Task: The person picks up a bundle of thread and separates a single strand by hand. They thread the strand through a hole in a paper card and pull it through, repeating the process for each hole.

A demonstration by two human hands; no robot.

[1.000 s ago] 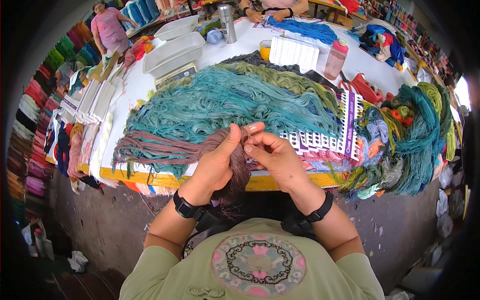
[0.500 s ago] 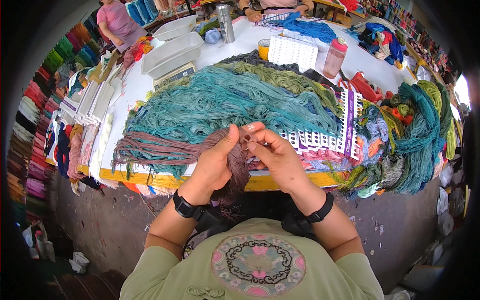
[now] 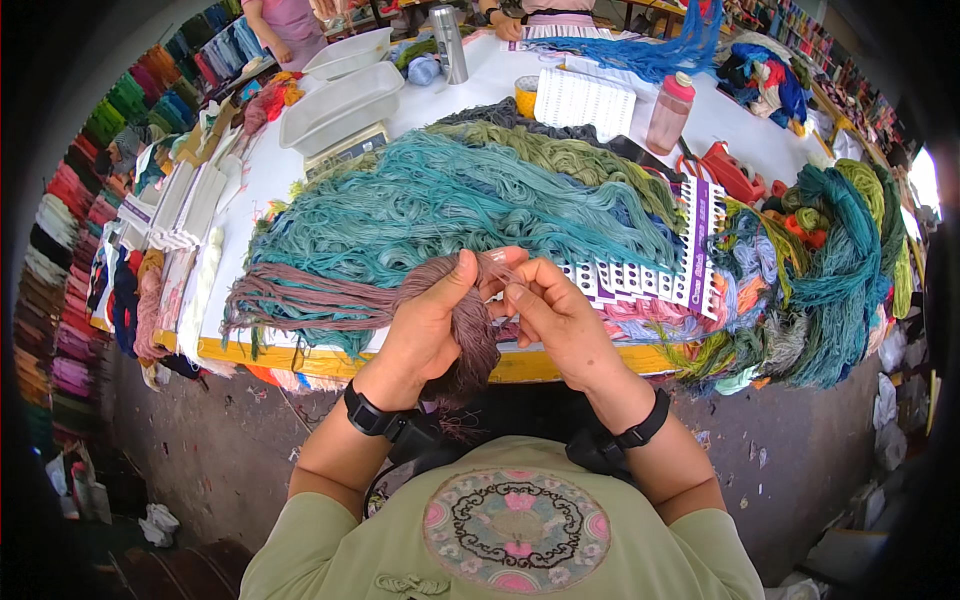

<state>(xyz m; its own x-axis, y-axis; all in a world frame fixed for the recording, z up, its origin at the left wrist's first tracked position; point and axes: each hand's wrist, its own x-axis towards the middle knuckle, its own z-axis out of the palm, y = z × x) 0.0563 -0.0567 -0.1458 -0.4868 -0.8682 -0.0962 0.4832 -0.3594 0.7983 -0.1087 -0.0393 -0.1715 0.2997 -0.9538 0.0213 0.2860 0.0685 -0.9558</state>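
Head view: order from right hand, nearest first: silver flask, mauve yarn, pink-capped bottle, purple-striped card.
From the right hand:
1. Mauve yarn, just left.
2. Purple-striped card, right.
3. Pink-capped bottle, beyond, right.
4. Silver flask, farther back, left.

White lettering runs along the purple band of a white punched card.

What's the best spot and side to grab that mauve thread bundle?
Grip the mauve thread bundle around its gathered bend, probably best from the near side, as the left hand does: strands bunch thickly there, while one part trails left over teal thread and another droops by the yellow table edge.
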